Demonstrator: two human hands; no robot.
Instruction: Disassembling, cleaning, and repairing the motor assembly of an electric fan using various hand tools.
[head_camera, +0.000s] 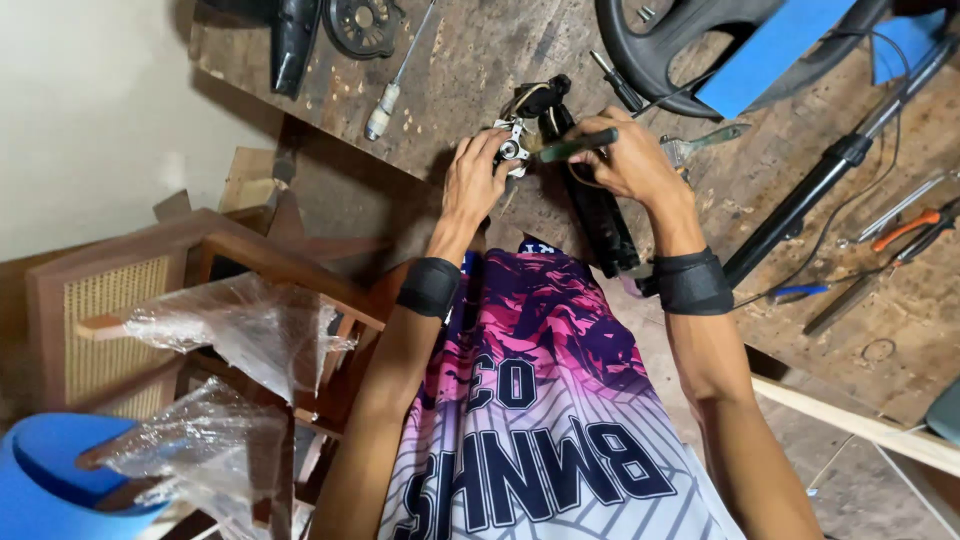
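Observation:
My left hand (474, 180) grips a small silver metal part (512, 148) at the end of a long black mechanical assembly (590, 200) that lies on the worn wooden workbench (470, 70). My right hand (625, 150) holds a green-handled screwdriver (575, 146) level, its tip pointing left at the silver part. Wires loop around the top of the assembly. Both wrists wear black bands.
On the bench lie a white-handled screwdriver (392, 85), a black-handled screwdriver (615, 85), a wrench (700, 143), a black tube (830, 170), orange-handled pliers (915, 228), a round black part (362, 25) and a black curved shell with blue foam (740, 40). Plastic-wrapped wooden chairs (230, 330) stand at left.

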